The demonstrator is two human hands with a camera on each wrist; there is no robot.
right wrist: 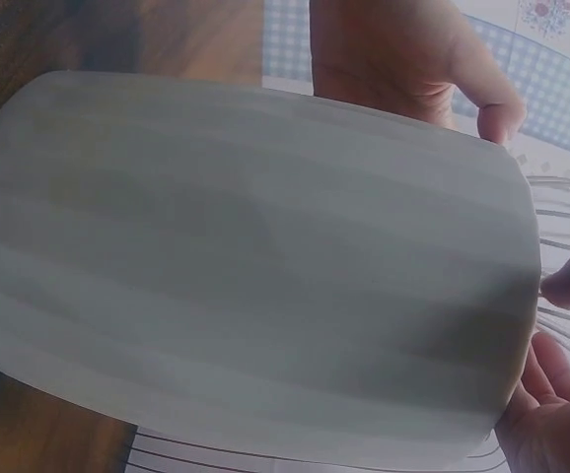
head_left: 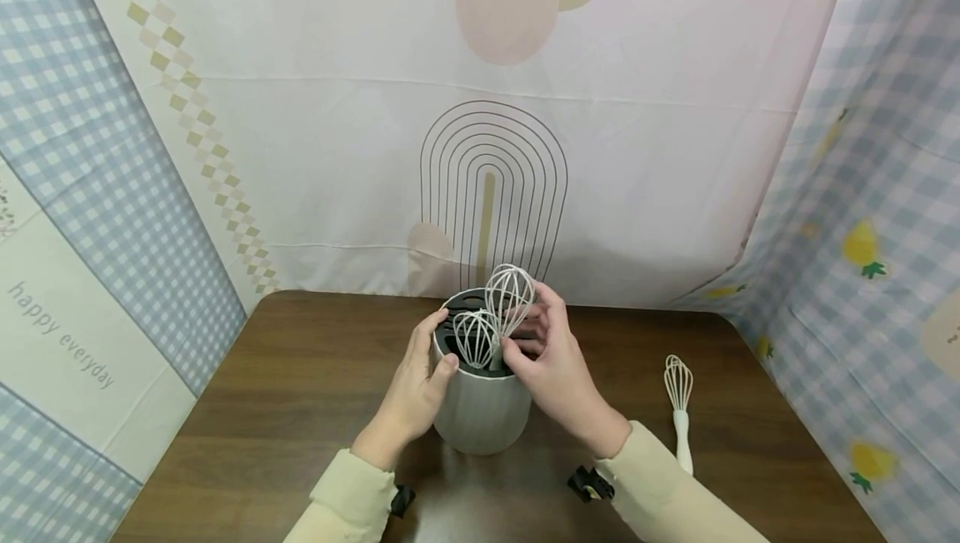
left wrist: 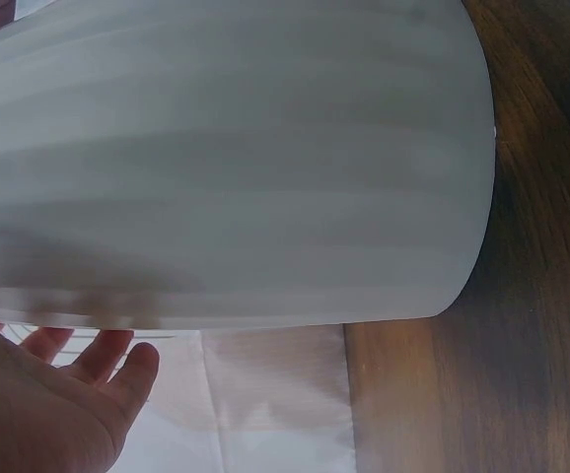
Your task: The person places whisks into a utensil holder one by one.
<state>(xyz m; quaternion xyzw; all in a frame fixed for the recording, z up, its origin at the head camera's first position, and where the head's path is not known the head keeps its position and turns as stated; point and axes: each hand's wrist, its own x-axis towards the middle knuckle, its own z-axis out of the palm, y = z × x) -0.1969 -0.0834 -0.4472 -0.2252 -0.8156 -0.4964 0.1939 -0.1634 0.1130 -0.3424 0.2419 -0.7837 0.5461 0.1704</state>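
Observation:
A pale ribbed utensil holder (head_left: 482, 418) with a dark slotted insert (head_left: 468, 299) stands upright on the table. My left hand (head_left: 408, 384) grips its left side, thumb at the front rim and fingers farther back. My right hand (head_left: 561, 372) is over the right rim, pinching a whisk (head_left: 512, 293) whose wire head points up; its lower end is hidden in the insert. A smaller whisk (head_left: 474, 333) stands in the holder to its left, wires up. The holder's wall (left wrist: 265, 168) fills most of the left wrist view, and the right wrist view likewise.
Another whisk (head_left: 681, 414) with a white handle lies on the brown wooden table (head_left: 300, 409) to the right, close to my right sleeve. A printed cloth (head_left: 337, 151) hangs behind the table, and checked cloths (head_left: 885, 193) hang at the sides.

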